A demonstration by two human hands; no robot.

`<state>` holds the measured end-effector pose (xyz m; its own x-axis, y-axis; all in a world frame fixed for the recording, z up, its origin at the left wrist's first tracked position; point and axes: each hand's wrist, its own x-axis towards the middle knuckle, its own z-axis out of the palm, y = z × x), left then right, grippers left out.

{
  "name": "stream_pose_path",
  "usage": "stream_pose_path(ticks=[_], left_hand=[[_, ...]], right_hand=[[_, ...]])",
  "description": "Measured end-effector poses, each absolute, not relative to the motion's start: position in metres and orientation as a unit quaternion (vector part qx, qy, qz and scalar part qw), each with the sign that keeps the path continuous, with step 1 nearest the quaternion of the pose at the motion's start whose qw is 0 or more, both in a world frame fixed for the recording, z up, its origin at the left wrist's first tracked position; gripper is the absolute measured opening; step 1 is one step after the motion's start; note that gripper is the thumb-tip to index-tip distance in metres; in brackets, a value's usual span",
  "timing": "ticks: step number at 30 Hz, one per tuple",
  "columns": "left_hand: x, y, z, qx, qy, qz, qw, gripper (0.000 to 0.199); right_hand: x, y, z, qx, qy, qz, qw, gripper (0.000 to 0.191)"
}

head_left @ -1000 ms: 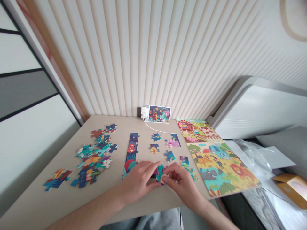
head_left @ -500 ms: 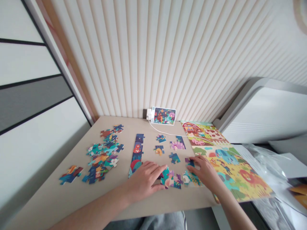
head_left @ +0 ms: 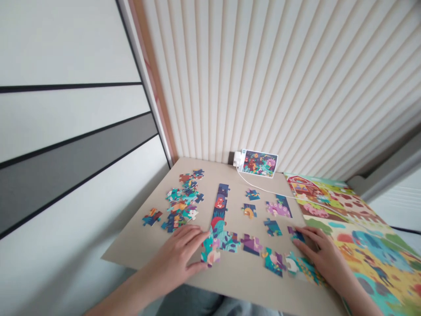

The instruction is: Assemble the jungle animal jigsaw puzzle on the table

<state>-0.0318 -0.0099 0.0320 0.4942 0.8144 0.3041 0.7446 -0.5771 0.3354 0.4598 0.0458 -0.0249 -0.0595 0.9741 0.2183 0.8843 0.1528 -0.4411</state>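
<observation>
L grip (head_left: 182,250) palm-down, thumb opp. index; R grip (head_left: 322,252) palm-down, pointing inward; forearms (head_left: 353,287) bare

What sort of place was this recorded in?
Probably a room in a home: a table stands against a pleated, cream-coloured wall, with jigsaw pieces spread on it and a white plug at the wall.

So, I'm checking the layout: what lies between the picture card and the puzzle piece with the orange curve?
In the head view, going from the picture card to the orange-curve piece, first the white cable, then a mostly blue puzzle piece.
</observation>
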Motion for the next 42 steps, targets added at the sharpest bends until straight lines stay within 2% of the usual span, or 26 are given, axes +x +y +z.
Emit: stream_pose_path(ticks=[7, 13, 15, 18, 21, 25, 28, 35, 42], left_hand=[[-0.098, 0.005, 0.021, 0.808, 0.552, 0.197, 0.058, 0.053], [-0.093, 0.019, 0.033, 0.813, 0.547, 0.175, 0.09, 0.072], [-0.093, 0.031, 0.039, 0.815, 0.538, 0.192, 0.098, 0.065], [-0.105, 0.058, 0.043, 0.8, 0.553, 0.221, 0.078, 0.045], [-0.131, 0.087, 0.036, 0.764, 0.604, 0.225, 0.025, 0.041], [-0.168, 0.113, 0.025, 0.733, 0.644, 0.217, -0.009, 0.046], [-0.186, 0.121, 0.025, 0.733, 0.649, 0.204, 0.02, 0.047], [-0.214, 0.098, 0.033, 0.711, 0.688, 0.145, 0.018, 0.034], [-0.167, 0.069, 0.044, 0.809, 0.545, 0.187, 0.116, 0.038]], right_hand=[[0.465, 0.049, -0.031, -0.627, -0.735, 0.083, 0.246, 0.046], [0.464, 0.047, -0.03, -0.624, -0.738, 0.08, 0.246, 0.045], [0.465, 0.047, -0.031, -0.622, -0.739, 0.079, 0.247, 0.045], [0.466, 0.047, -0.033, -0.622, -0.739, 0.076, 0.247, 0.045], [0.467, 0.047, -0.035, -0.621, -0.741, 0.072, 0.247, 0.044], [0.467, 0.046, -0.035, -0.622, -0.74, 0.064, 0.246, 0.043], [0.467, 0.046, -0.036, -0.625, -0.739, 0.064, 0.245, 0.043], [0.47, 0.045, -0.04, -0.62, -0.742, 0.059, 0.249, 0.045], [0.469, 0.045, -0.037, -0.621, -0.743, 0.064, 0.243, 0.045]])
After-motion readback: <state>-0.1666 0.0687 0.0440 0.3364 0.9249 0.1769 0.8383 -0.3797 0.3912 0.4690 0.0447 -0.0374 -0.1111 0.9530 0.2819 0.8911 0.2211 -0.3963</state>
